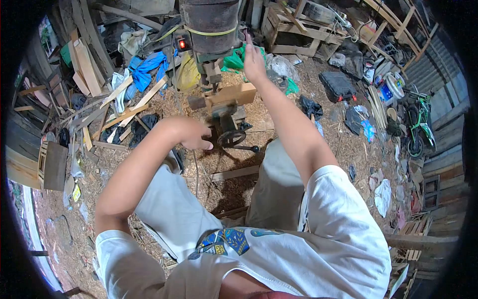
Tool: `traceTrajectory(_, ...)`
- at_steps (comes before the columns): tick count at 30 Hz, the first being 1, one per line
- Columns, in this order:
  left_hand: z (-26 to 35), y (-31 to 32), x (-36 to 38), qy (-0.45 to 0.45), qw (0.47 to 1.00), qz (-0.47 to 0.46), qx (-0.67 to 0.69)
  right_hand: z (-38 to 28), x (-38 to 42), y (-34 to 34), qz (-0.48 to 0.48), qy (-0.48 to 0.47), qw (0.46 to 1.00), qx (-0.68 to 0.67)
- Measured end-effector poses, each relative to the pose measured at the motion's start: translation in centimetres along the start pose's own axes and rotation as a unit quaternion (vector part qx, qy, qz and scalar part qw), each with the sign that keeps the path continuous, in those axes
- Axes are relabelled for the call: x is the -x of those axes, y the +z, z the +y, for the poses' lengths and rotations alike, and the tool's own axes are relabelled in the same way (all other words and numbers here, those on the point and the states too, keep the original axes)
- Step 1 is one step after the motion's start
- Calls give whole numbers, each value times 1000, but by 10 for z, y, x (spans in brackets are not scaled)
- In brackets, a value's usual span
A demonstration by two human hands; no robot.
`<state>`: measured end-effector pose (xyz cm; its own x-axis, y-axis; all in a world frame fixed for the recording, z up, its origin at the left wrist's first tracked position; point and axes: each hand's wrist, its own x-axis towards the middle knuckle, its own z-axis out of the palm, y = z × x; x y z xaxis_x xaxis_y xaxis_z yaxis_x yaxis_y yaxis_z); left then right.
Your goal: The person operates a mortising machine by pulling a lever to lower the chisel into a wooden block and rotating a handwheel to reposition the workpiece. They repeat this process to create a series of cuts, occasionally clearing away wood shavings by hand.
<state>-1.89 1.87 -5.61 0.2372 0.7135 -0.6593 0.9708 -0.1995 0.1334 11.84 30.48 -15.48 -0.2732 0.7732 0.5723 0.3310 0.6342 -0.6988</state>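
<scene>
My left hand (193, 133) hovers just left of a dark metal handwheel (232, 138), fingers loosely bent and apart, with nothing seen in them. A crank lever with a black knob (255, 149) sticks out to the right below the wheel. My right hand (254, 62) is raised at the right side of the drilling machine's head (209, 30), seen edge-on with fingers stretched upward; its palm side is hidden. Beneath the head, a block of wood (231, 95) lies across the machine's vise, with the tool (214, 86) close above it.
A red lamp (182, 44) glows on the machine. Wood offcuts (122, 117) and a blue cloth (149, 65) lie to the left. Further right are a black case (337, 85), a white bucket (392, 87) and a small green bike (419, 122). Shavings cover the floor.
</scene>
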Motion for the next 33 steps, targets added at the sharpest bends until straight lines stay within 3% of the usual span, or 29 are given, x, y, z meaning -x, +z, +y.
traceTrajectory(2,-2,5,-4,-5,1000,-8,-7,10,17,-11,36,70,992,99)
traceTrajectory(4,-1,5,-5,-10,1000,-22,-12,26,36,-11,82,65,990,99)
traceTrajectory(6,-4,8,-9,-17,999,-35,-17,36,66,-18,-44,169,957,233)
traceTrajectory(8,-12,16,-20,-12,998,-45,-39,48,94,-17,-192,177,914,311)
traceTrajectory(12,-12,18,-22,-17,998,-58,-28,69,181,-12,-322,250,847,342)
traceTrajectory(14,-6,14,-16,-32,997,-59,-36,75,224,-10,-341,322,830,302)
traceTrajectory(17,-7,17,-19,-24,997,-59,-52,114,281,4,-343,265,838,332)
traceTrajectory(19,-8,18,-23,-29,996,-71,-44,111,291,7,-403,387,796,234)
traceTrajectory(20,-9,18,-25,-33,996,-80,-37,105,290,8,-405,386,795,233)
traceTrajectory(22,-10,20,-28,-35,995,-81,-37,93,287,7,-334,574,746,43)
traceTrajectory(24,-9,19,-30,-35,995,-82,-40,134,296,22,-374,537,753,72)
traceTrajectory(26,-8,17,-33,-32,994,-93,-48,123,289,22,-440,370,783,237)
traceTrajectory(30,-11,15,-42,-30,994,-100,-35,105,289,24,-438,372,781,246)
traceTrajectory(33,-18,16,-49,-25,997,-70,-27,113,294,29,-399,308,819,274)
